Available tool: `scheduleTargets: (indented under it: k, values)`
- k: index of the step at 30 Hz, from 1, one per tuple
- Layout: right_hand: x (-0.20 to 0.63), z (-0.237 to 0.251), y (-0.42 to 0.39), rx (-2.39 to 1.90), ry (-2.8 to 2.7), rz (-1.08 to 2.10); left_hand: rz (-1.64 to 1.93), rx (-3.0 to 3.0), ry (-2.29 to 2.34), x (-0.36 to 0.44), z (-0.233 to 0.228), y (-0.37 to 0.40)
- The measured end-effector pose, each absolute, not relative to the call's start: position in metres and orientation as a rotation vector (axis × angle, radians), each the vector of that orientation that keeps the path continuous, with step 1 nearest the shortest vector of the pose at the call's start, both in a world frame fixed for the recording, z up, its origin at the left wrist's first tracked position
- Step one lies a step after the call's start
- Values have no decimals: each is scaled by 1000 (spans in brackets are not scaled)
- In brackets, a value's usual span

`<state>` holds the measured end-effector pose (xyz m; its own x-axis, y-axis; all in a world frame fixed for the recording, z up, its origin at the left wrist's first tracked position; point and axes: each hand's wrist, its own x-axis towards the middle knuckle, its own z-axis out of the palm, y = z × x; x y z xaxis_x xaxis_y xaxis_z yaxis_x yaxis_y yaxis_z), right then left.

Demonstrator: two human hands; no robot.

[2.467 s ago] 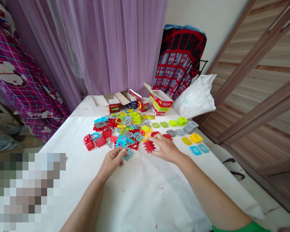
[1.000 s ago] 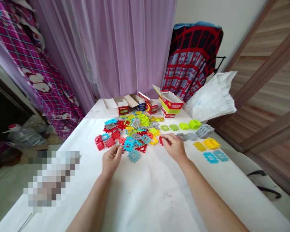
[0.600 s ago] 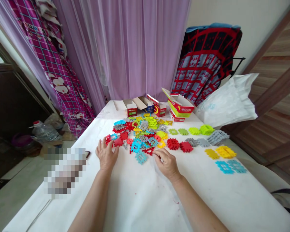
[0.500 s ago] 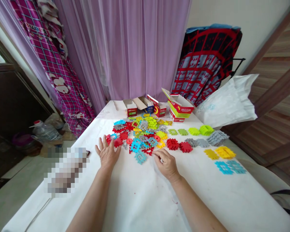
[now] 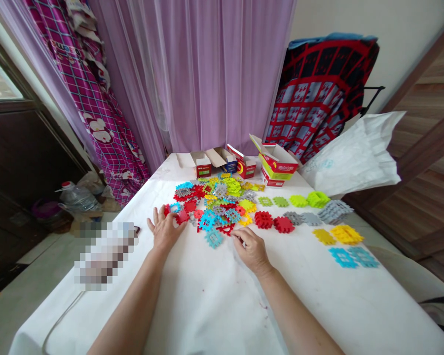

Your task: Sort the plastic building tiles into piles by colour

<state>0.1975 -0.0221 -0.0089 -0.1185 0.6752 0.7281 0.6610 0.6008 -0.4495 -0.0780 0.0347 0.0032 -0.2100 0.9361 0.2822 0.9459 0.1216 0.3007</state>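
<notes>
A mixed pile of interlocking plastic building pieces (image 5: 218,197) in red, blue, grey, yellow and green lies on the white-covered table. At the pile's left edge my left hand (image 5: 166,231) rests with its fingers spread; thumb and fingertips are beside a red piece (image 5: 182,216). My right hand (image 5: 250,247) is closed in a pinch at the near edge of the pile, on the edge of a red openwork piece (image 5: 227,229). A pale blue windowed piece (image 5: 213,238) lies between the hands.
Sorted by colour on the right are red pieces (image 5: 263,220), green pieces (image 5: 318,198), a grey stack (image 5: 335,211), yellow pieces (image 5: 347,234) and blue pieces (image 5: 343,257). Opened boxes (image 5: 277,165) stand at the back, with a white sack (image 5: 351,155) at right. A blurred-out object (image 5: 109,254) lies left.
My left hand has drawn its fingers slightly inward, nearer the red pieces. My right fingertips have come a little closer to the red openwork piece. The view has shifted slightly.
</notes>
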Motion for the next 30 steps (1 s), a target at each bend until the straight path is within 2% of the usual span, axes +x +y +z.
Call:
scheduleTargets:
  k: [9,14,21,30]
  values:
    - [200,-12,-21,-1092,-1823,17,-691,-1921,-2315,-78,4,33]
    - [201,-9,-22,-1144,-1841,30,-858,-1998,-1933,-66,8,14]
    - [208,8,-30,-1300,-2144,128,-774,-2459,-1319,-20,7,-7]
    - [219,16,-32,-1343,-2265,173,-754,-2533,-1161,1,7,-10]
